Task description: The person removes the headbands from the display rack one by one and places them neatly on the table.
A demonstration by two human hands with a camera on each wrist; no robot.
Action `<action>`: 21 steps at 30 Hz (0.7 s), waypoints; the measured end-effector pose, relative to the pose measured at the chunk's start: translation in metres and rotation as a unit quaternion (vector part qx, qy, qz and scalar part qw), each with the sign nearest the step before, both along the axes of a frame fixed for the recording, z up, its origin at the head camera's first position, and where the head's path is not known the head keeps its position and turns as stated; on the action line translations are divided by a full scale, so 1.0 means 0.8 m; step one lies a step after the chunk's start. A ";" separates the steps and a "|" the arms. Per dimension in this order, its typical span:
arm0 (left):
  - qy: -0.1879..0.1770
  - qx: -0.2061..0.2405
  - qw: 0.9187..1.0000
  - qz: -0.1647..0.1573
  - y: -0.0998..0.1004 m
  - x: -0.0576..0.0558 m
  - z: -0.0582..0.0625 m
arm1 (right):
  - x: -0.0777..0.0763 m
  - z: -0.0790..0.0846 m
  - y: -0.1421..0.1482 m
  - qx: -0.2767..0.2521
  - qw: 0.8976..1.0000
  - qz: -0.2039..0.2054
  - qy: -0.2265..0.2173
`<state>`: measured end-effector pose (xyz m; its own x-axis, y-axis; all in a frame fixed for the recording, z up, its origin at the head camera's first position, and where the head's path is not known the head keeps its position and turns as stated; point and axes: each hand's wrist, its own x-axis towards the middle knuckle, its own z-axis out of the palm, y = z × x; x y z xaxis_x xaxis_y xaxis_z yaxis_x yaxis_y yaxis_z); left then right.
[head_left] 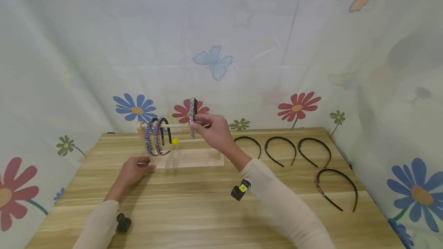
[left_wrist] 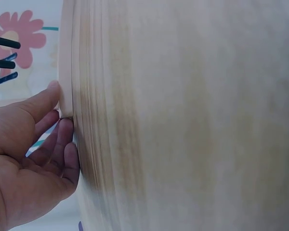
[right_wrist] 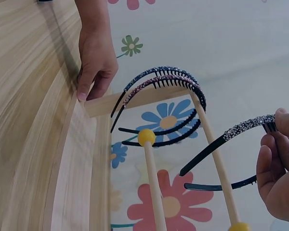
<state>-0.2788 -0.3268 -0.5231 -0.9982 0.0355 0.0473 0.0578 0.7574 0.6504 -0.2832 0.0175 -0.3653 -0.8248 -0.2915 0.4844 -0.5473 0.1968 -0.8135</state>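
My right hand (head_left: pixel 214 130) pinches a black headband with silver rhinestones (head_left: pixel 192 112) at its jewelled top. Its two legs appear to straddle the upper rod (right_wrist: pixel 226 187) of a wooden stand, near the yellow ball (right_wrist: pixel 239 227) on that rod's end. A blue-jewelled headband (head_left: pixel 149 141) and a pink-jewelled headband (head_left: pixel 157 137) hang side by side on the same rod, closer to the upright. Low on the left, my left hand (head_left: pixel 135 172) holds a corner of the stand's flat base (head_left: pixel 194 158), thumb on top and fingers curled against its edge.
Below the upper rod, a shorter rod carries a yellow ball (right_wrist: pixel 147 137). Several headbands lie on the table's right, including a dark one (head_left: pixel 280 138) and one with a jewelled side (head_left: pixel 317 181). A flower-printed cloth (head_left: pixel 256 68) hangs behind the table.
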 end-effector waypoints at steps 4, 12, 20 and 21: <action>-0.002 0.000 1.000 -0.002 -0.001 0.001 0.002 | -0.002 0.000 0.012 -0.008 1.000 -0.007 0.002; -0.002 0.002 1.000 -0.006 0.001 0.004 0.006 | -0.002 0.004 0.037 0.001 0.999 -0.040 -0.002; -0.006 0.007 1.000 -0.004 0.004 0.006 0.007 | -0.002 0.011 0.063 0.020 0.998 -0.064 0.005; -0.005 0.006 1.000 -0.005 0.003 0.005 0.007 | -0.003 0.011 0.066 0.021 0.998 -0.066 0.010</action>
<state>-0.2748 -0.3245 -0.5172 -0.9983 0.0445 0.0371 0.0579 0.7495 0.6595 -0.2856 0.0706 -0.3564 -0.8474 -0.2013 0.4913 -0.5308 0.3020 -0.7918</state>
